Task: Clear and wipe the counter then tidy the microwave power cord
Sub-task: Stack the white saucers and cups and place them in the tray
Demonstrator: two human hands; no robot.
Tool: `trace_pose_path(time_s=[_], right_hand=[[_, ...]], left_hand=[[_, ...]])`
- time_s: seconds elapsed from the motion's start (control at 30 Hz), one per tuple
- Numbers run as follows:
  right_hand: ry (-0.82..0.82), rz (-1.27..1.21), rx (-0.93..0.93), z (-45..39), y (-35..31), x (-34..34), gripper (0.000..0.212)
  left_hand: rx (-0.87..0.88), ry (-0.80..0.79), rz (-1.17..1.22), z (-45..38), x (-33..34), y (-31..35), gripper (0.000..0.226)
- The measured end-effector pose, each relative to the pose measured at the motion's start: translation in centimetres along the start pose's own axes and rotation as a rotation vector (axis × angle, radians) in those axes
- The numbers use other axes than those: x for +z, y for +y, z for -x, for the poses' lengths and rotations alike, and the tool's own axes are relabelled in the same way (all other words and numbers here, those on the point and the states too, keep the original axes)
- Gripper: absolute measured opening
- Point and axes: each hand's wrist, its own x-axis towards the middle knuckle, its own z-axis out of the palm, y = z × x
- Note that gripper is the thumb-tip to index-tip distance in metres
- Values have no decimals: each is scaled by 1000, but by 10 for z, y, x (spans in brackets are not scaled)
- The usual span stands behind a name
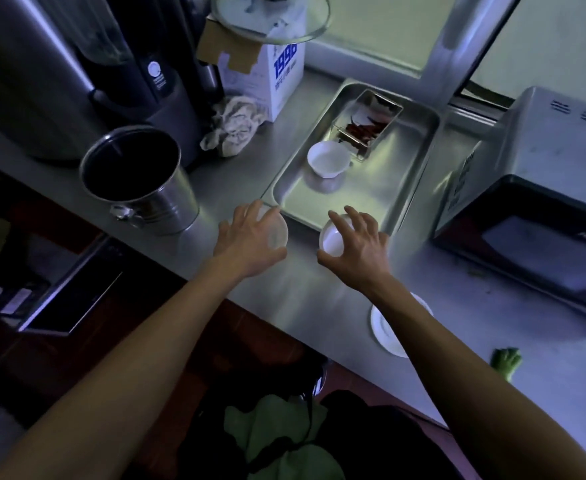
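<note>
Counter (pixel 305 282) space just in front of the steel tray (pixel 419 174) is occupied by two small dishes: a translucent lid (pixel 277 230) is grasped from above by the left hand (pixel 250 240), and a white cup (pixel 331 242) is grasped by the right hand (pixel 357 251). The microwave (pixel 541 216) is seen at the right.

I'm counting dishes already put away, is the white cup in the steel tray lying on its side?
No, the white cup stands upright in the steel tray, its open mouth facing up, beside the small metal container.
</note>
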Motion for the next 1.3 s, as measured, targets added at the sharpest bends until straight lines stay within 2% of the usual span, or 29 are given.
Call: trace_pose_path(time_s=[0.3,0.43,0.87,1.03,1.3], right_hand=[[45,-34,203,-34,33,-14,81],[91,-53,289,-56,34,-22,81],[78,-85,462,-113,39,-11,82],[57,-99,501,-126,50,-2,83],[17,-122,511,-148,66,7,84]], left_hand=[[172,40,-55,-94,-11,30,85],[249,7,-45,-139,-14,41,86],[463,-94,-77,-275,-7,66,88],[479,-100,-101,-307,5,80,89],[442,-212,-106,-330,23,79,91]])
